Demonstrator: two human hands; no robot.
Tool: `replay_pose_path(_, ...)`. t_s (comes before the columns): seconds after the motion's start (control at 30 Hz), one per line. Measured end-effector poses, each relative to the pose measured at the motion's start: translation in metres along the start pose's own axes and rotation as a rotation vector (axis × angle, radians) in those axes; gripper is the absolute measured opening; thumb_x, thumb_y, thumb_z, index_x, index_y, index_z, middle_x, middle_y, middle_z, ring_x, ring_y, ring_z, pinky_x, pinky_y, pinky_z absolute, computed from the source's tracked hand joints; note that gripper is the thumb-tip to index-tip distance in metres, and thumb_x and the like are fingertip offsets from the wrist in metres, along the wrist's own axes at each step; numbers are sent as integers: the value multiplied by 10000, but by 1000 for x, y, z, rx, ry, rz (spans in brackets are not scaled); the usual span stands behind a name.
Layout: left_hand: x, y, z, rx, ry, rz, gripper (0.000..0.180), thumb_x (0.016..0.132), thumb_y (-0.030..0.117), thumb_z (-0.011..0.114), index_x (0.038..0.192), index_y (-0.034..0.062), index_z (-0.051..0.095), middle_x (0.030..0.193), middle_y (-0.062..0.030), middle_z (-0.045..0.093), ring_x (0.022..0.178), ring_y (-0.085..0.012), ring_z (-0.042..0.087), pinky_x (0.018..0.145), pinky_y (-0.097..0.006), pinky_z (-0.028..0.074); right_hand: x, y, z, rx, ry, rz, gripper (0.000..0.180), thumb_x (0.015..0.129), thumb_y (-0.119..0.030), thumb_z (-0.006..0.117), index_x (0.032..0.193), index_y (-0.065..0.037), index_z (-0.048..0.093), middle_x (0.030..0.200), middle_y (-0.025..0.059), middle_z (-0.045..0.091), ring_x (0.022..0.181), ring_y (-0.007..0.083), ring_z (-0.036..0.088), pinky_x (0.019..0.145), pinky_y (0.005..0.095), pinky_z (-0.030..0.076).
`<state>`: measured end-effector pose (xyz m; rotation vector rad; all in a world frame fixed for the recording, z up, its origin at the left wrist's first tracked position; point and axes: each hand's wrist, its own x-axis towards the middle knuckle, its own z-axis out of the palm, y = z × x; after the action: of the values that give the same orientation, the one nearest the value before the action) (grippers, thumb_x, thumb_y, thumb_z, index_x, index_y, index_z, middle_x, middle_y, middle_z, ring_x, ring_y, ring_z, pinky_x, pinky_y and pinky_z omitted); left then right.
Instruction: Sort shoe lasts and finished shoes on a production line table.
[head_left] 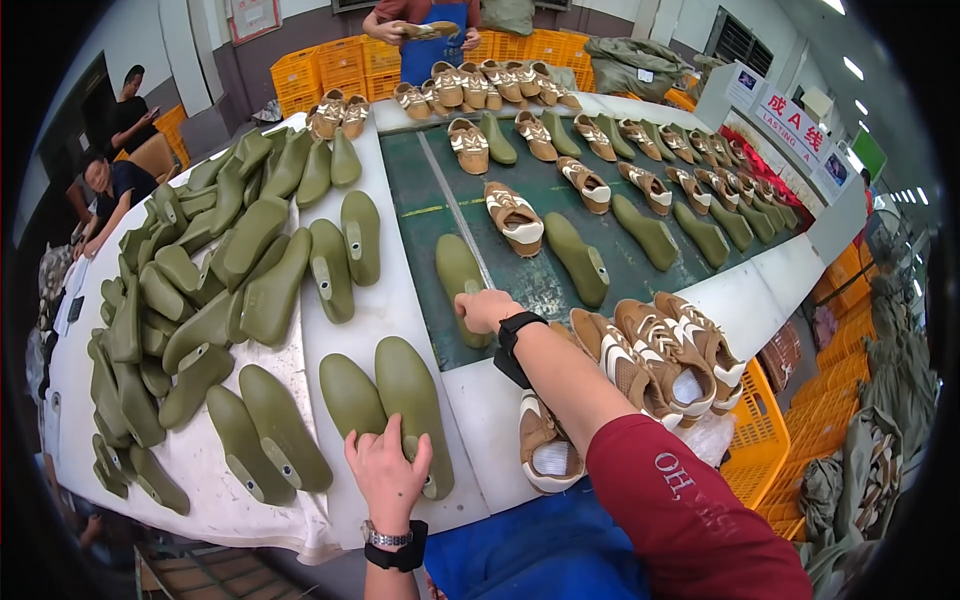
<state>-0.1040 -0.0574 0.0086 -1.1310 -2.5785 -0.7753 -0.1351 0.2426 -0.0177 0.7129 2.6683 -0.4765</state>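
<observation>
My left hand (388,470) is closed over the heel end of an olive-green shoe last (352,392). A second last (410,385) lies right against it, under my thumb, on the white tabletop. Farther forward, my right hand (483,311) reaches over the dark green conveyor belt (420,190). Its fingers are closed on the heel part of another green shoe last (458,265), which lies on the belt near its left edge; part of the grip is hidden by the hand. A brown-and-white sneaker (513,215) and a green last (575,258) lie just beyond.
A heap of green lasts (200,290) covers the left table. Several brown sneakers (655,355) stand by my right forearm, above a yellow crate (760,430). Rows of sneakers and lasts line the belt. Across it, a person in a blue apron (432,50) holds a shoe.
</observation>
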Motion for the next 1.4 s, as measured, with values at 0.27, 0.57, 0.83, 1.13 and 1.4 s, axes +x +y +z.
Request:
replay_pose_path(0.27,0,2,-2,27,-11,-11,371,739,273,646,1009,19,645,714,-143,580,764,-283,546,961,-442,346,13,4,-2,-5,60,14,217,795,-98,525,1001,-158,553,997,106,640,986,291,606,806,391,476)
replay_pose_path(0.57,-2,0,0,39,-10,-33,374,734,282,641,1005,24,644,736,-168,579,782,-301,544,956,-443,343,21,6,8,-6,189,29,249,840,-119,468,1072,-136,558,1048,163,635,1003,332,606,833,423,475)
replay_pose_path(0.83,-8,-8,12,66,47,28,374,726,286,651,1003,35,641,712,-142,538,768,-289,527,968,-465,340,-26,-20,-101,-308,186,-161,240,746,-145,610,952,-52,690,970,142,673,920,289,648,744,392,523)
replay_pose_path(1.13,-12,-11,7,99,-35,16,399,776,302,621,1072,35,615,799,-166,571,817,-307,537,958,-449,352,-264,29,-134,-228,-209,-562,277,812,-329,588,874,-70,664,746,157,635,719,342,621,628,454,487)
replay_pose_path(1.4,-1,13,-15,237,-85,95,369,846,382,560,1086,118,653,784,-184,637,790,-341,580,785,-433,440,-363,111,2,17,178,-153,501,765,-300,664,1178,-63,508,910,147,606,806,330,631,644,440,510)
